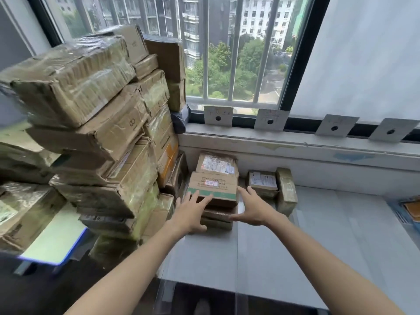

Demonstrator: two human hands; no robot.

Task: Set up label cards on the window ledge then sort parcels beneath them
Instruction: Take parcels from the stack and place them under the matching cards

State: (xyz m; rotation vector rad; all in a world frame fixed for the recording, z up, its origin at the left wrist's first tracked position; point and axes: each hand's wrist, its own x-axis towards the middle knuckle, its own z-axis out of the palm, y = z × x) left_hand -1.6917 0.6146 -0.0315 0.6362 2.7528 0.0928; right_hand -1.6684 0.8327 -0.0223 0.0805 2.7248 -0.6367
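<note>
- On the window ledge (295, 138) I see four label cards (218, 116) already propped up.
- Beneath the first card, my left hand (189, 209) and right hand (252, 206), both spread wide, flank a green-striped parcel (213, 188) topping a short stack.
- Most of the work remains, I judge: the big parcel pile (95, 123) is unsorted.

view: my head, one wide-angle | facing: forward and down, toward window ledge (295, 142) | range: arm's length from my hands | overlap: none

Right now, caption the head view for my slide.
Both hands, left hand and right hand, flank a green-striped parcel stacked below four label cards on the window ledge.
</note>
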